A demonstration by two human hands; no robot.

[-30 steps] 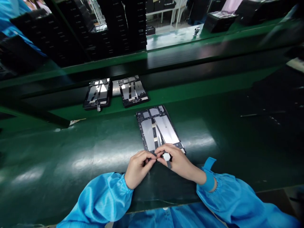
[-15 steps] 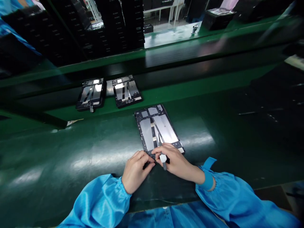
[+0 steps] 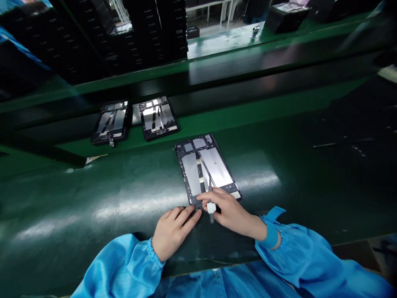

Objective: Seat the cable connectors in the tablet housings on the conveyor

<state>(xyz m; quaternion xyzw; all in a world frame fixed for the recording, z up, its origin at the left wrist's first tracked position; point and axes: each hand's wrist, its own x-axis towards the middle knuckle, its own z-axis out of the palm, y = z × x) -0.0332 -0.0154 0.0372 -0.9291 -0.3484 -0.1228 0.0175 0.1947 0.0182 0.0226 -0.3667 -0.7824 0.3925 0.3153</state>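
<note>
Left hand [image 3: 175, 236] drew back, open on tablet frame [image 3: 190, 174] | right hand [image 3: 231, 215] grips white-handled tool [image 3: 211, 207] | frames [image 3: 158, 118]: 3

Glossy blue cloth sleeves [image 3: 120, 269]; smooth shiny green bench mat [image 3: 77, 231]; matt black plastic frame [image 3: 185, 171]; bright metal plates [image 3: 215, 166].

A long green work table [image 3: 93, 198] with a glossy surface, streaked by pale reflections of overhead light. Behind it runs a raised green shelf [image 3: 232, 47] carrying tall stacks of black trays [image 3: 158, 33]. Beyond the stacks, a white-legged table [image 3: 211, 6] stands on a pale floor [image 3: 214, 29].
</note>
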